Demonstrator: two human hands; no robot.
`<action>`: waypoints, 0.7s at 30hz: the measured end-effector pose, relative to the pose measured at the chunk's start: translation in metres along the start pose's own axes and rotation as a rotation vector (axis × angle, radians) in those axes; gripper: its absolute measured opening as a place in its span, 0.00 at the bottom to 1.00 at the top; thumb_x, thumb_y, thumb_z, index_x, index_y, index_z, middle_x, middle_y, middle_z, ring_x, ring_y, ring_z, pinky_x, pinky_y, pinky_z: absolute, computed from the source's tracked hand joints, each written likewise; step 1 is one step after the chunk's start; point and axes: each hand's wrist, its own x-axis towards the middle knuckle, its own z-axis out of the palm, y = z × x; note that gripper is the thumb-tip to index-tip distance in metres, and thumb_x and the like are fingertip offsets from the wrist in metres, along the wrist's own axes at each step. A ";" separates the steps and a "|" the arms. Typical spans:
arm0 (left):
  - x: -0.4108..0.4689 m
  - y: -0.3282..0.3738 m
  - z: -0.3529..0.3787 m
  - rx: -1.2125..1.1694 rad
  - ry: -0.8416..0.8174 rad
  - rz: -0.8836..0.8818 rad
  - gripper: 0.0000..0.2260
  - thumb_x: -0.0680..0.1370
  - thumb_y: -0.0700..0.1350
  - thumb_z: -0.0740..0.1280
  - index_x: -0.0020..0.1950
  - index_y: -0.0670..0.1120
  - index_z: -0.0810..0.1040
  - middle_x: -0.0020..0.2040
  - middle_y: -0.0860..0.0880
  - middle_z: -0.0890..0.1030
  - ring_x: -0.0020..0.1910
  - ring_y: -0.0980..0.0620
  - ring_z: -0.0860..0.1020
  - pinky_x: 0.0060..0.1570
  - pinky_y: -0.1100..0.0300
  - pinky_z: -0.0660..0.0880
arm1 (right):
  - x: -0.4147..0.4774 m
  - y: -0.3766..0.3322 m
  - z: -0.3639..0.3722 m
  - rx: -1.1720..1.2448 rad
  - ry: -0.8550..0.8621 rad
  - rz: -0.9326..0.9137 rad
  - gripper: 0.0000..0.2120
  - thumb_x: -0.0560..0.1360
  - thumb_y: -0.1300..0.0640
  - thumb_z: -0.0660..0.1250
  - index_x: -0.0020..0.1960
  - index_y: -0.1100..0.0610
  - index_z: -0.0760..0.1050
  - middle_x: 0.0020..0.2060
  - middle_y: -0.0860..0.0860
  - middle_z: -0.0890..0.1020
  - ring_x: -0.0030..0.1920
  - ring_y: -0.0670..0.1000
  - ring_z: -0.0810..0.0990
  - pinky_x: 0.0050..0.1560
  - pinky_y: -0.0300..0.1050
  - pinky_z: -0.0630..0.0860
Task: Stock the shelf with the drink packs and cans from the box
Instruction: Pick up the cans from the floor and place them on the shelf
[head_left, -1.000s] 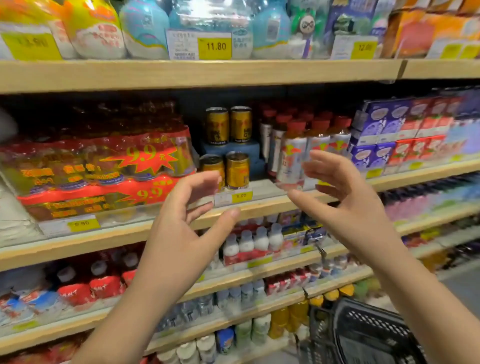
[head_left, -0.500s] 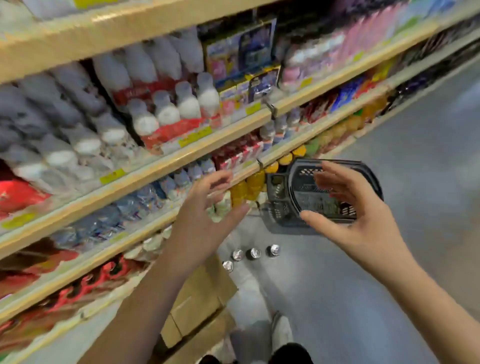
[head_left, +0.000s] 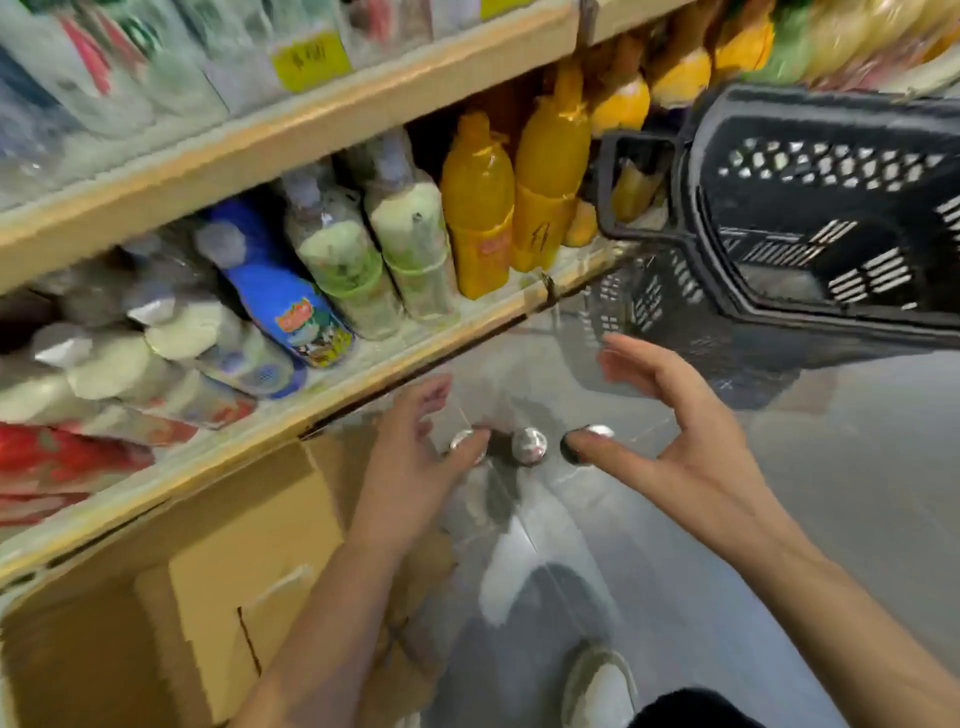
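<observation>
Three cans with silver tops stand in a row on the grey floor: one (head_left: 464, 441) partly behind my left fingers, one (head_left: 529, 445) in the middle, one (head_left: 597, 432) behind my right thumb. My left hand (head_left: 415, 457) hovers above the left can, fingers apart, holding nothing. My right hand (head_left: 675, 441) is spread over the right can, also holding nothing. The brown cardboard box (head_left: 218, 587) lies at lower left under the bottom shelf (head_left: 363, 364), its flaps open. I cannot see into the box.
The bottom shelf holds orange juice bottles (head_left: 478, 208), pale green bottles (head_left: 410, 244) and a blue bottle (head_left: 275, 296). A black plastic shopping basket (head_left: 810, 218) stands on the floor at right. A white shoe (head_left: 597, 686) shows at the bottom edge.
The view has swung down from the middle shelves to the floor. Both hands have dropped with it and now hover right over the three cans, still holding nothing.
</observation>
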 end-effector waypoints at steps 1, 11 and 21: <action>0.008 -0.031 0.014 0.012 0.005 -0.007 0.27 0.72 0.54 0.77 0.69 0.56 0.73 0.65 0.57 0.77 0.64 0.66 0.74 0.65 0.58 0.72 | 0.003 0.028 0.016 0.009 -0.006 -0.002 0.38 0.67 0.46 0.81 0.74 0.45 0.71 0.65 0.41 0.79 0.67 0.42 0.77 0.66 0.35 0.71; 0.057 -0.158 0.077 0.316 -0.066 0.057 0.28 0.73 0.54 0.76 0.70 0.60 0.70 0.63 0.58 0.71 0.56 0.69 0.69 0.54 0.84 0.61 | 0.023 0.178 0.104 -0.054 -0.056 0.002 0.39 0.69 0.42 0.79 0.76 0.39 0.67 0.66 0.38 0.76 0.66 0.38 0.76 0.61 0.29 0.70; 0.067 -0.171 0.094 0.500 -0.126 -0.052 0.32 0.71 0.49 0.79 0.73 0.54 0.71 0.67 0.53 0.72 0.67 0.51 0.71 0.69 0.52 0.70 | 0.037 0.217 0.132 -0.284 -0.259 0.072 0.40 0.72 0.51 0.79 0.79 0.50 0.66 0.71 0.50 0.72 0.69 0.48 0.72 0.65 0.31 0.64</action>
